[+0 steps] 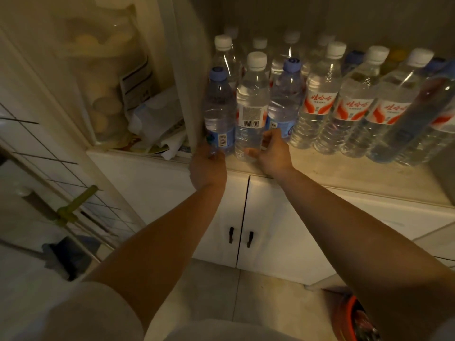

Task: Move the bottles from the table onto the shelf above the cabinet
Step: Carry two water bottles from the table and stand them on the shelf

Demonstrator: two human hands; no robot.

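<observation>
Several clear water bottles stand in rows on the shelf (pixel 320 171) above the white cabinet (pixel 270 230). At the row's left end a blue-capped bottle (pixel 218 112) stands upright, and my left hand (pixel 208 166) grips its base. Right beside it stands a white-capped bottle (pixel 251 107) with a barcode label; my right hand (pixel 272 153) curls around its lower part, thumb at the front. Another blue-capped bottle (pixel 285 99) stands just behind my right hand. Red-labelled bottles (pixel 317 99) fill the shelf to the right.
A vertical cabinet panel (pixel 187 70) stands right against the left bottle. Left of it, a compartment holds a large jar (pixel 108 77) and papers (pixel 157 129). Two cabinet doors with dark handles (pixel 231 235) lie below. A red container (pixel 354 321) sits on the floor at lower right.
</observation>
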